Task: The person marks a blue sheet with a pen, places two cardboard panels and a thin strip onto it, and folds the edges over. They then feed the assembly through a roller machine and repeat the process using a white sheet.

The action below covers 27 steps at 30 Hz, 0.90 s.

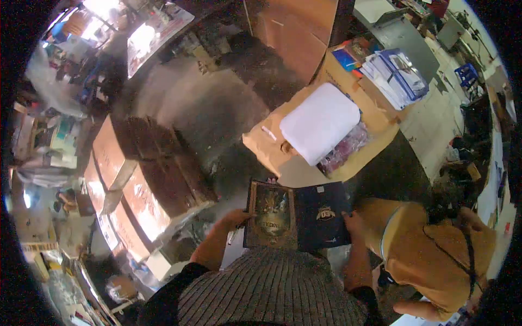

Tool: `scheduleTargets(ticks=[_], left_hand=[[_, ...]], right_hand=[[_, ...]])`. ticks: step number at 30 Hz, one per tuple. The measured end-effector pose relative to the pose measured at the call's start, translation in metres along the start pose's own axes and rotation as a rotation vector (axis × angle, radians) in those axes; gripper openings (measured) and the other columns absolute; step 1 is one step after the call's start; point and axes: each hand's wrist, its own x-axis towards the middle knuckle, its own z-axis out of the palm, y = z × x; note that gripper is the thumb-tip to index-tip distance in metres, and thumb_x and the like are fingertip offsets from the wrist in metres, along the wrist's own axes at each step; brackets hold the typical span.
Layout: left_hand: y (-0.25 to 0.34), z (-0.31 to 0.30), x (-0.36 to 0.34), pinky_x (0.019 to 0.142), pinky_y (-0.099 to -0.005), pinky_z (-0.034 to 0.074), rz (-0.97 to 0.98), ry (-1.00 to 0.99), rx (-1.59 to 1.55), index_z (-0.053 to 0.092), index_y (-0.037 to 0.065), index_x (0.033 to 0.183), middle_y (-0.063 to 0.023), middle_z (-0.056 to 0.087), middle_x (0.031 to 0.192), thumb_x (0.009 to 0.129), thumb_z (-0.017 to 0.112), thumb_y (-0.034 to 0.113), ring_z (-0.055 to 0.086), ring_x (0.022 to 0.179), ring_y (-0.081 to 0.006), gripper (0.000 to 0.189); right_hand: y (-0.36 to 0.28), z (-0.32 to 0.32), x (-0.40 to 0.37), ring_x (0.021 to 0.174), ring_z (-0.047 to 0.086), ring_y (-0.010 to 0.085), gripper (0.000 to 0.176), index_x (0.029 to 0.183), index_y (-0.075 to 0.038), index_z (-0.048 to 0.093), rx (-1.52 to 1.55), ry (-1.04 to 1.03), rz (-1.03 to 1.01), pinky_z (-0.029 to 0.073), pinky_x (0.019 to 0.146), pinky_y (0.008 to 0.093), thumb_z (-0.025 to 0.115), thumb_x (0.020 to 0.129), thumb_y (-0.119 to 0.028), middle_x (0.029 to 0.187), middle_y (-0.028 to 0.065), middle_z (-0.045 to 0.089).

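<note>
A dark, flat folder or cover [322, 223] is spread open in front of my body, with a gold and brown picture panel [273, 213] on its left half and a small gold emblem on its black right half. My left hand [238, 218] grips the left edge. At the right edge, my right hand [353, 223] holds the black half. Just beyond the cover lies brown paper or cardboard [261, 145] bearing a white rounded sheet or pad [321, 120] and a clear plastic-wrapped reddish item [348, 148].
Stacked brown cartons [147, 201] stand at the left. A person in a tan top [429, 255] is close at my right. Bundled papers and a blue folder [397, 76] lie at the back right. A large cardboard piece [293, 32] stands at the back.
</note>
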Motion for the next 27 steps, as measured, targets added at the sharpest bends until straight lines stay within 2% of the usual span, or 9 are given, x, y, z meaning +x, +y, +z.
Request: scheduleTargets(ticks=[1, 3, 7, 10, 13, 16, 19, 22, 27], left_hand=[[0.016, -0.014, 0.005, 0.077, -0.0386, 0.051, -0.002, -0.014, -0.002, 0.07, 0.0, 0.115, -0.0094, 0.071, 0.096, 0.086, 0.076, 0.041, 0.064, 0.082, -0.0227, 0.051], [0.044, -0.038, 0.009, 0.075, -0.0368, 0.048, -0.023, 0.115, 0.451, 0.069, 0.0, 0.116, -0.0074, 0.07, 0.094, 0.087, 0.076, 0.038, 0.062, 0.079, -0.0198, 0.048], [0.078, -0.088, -0.004, 0.07, -0.0364, 0.045, 0.044, -0.018, 0.02, 0.068, 0.001, 0.111, -0.0092, 0.067, 0.098, 0.09, 0.072, 0.038, 0.058, 0.081, -0.018, 0.043], [0.075, -0.115, 0.025, 0.073, -0.0385, 0.047, -0.12, 0.081, 0.276, 0.068, 0.002, 0.113, -0.0118, 0.068, 0.099, 0.089, 0.072, 0.04, 0.059, 0.084, -0.0198, 0.045], [0.163, -0.122, -0.027, 0.073, -0.0412, 0.048, -0.21, -0.019, 0.511, 0.069, 0.002, 0.111, -0.012, 0.067, 0.094, 0.088, 0.072, 0.043, 0.06, 0.083, -0.0221, 0.047], [0.087, -0.138, 0.057, 0.075, -0.0438, 0.049, -0.032, 0.016, 0.721, 0.068, 0.001, 0.112, -0.0145, 0.068, 0.096, 0.087, 0.07, 0.05, 0.063, 0.086, -0.0259, 0.054], [0.093, -0.117, 0.075, 0.078, -0.0468, 0.05, 0.062, -0.12, 0.44, 0.068, -0.001, 0.112, -0.0164, 0.07, 0.1, 0.087, 0.069, 0.054, 0.066, 0.09, -0.0296, 0.06], [-0.007, -0.11, 0.217, 0.08, -0.0473, 0.051, 0.25, -0.196, 1.17, 0.069, 0.0, 0.113, -0.0177, 0.071, 0.107, 0.085, 0.071, 0.055, 0.068, 0.092, -0.0297, 0.063], [0.095, -0.035, 0.18, 0.081, -0.0475, 0.052, -0.054, -0.097, 0.874, 0.07, -0.001, 0.11, -0.0176, 0.071, 0.109, 0.085, 0.073, 0.052, 0.069, 0.092, -0.0285, 0.058]], right_hand=[[-0.021, 0.002, 0.005, 0.113, 0.063, 0.0424, 0.062, 0.125, 0.0, 0.063, -0.107, -0.059, 0.007, 0.048, 0.096, 0.0496, 0.063, 0.091, -0.052, 0.122, 0.0257, 0.066], [-0.055, 0.02, 0.015, 0.113, 0.063, 0.0427, 0.062, 0.124, 0.0, 0.064, -0.161, -0.097, 0.0, 0.048, 0.096, 0.0499, 0.063, 0.091, -0.053, 0.122, 0.0265, 0.066], [-0.078, 0.079, 0.031, 0.112, 0.063, 0.0436, 0.065, 0.118, 0.002, 0.066, -0.211, -0.093, 0.004, 0.048, 0.096, 0.0517, 0.062, 0.09, -0.057, 0.118, 0.0299, 0.065], [-0.085, 0.098, 0.045, 0.108, 0.064, 0.0448, 0.065, 0.114, 0.003, 0.067, -0.034, -0.331, 0.113, 0.048, 0.094, 0.052, 0.063, 0.089, -0.057, 0.112, 0.0301, 0.067], [-0.089, 0.113, 0.043, 0.102, 0.066, 0.044, 0.063, 0.112, 0.003, 0.067, -0.147, -0.099, 0.041, 0.051, 0.088, 0.0506, 0.064, 0.089, -0.056, 0.106, 0.0276, 0.069], [-0.121, 0.073, 0.019, 0.101, 0.067, 0.0433, 0.061, 0.112, 0.002, 0.067, -0.019, -0.198, 0.205, 0.051, 0.085, 0.0505, 0.066, 0.088, -0.055, 0.105, 0.0265, 0.07], [-0.037, 0.116, 0.029, 0.106, 0.066, 0.0432, 0.066, 0.114, 0.002, 0.067, 0.085, -0.199, 0.267, 0.05, 0.089, 0.0512, 0.065, 0.087, -0.058, 0.108, 0.0269, 0.069], [-0.037, 0.096, 0.002, 0.11, 0.063, 0.0451, 0.071, 0.115, 0.004, 0.066, -0.03, -0.092, 0.325, 0.049, 0.093, 0.0519, 0.062, 0.088, -0.062, 0.115, 0.0283, 0.067], [0.007, 0.111, -0.008, 0.112, 0.061, 0.0471, 0.08, 0.124, 0.006, 0.059, -0.098, -0.09, 0.436, 0.047, 0.097, 0.0533, 0.055, 0.09, -0.066, 0.12, 0.0302, 0.064]])
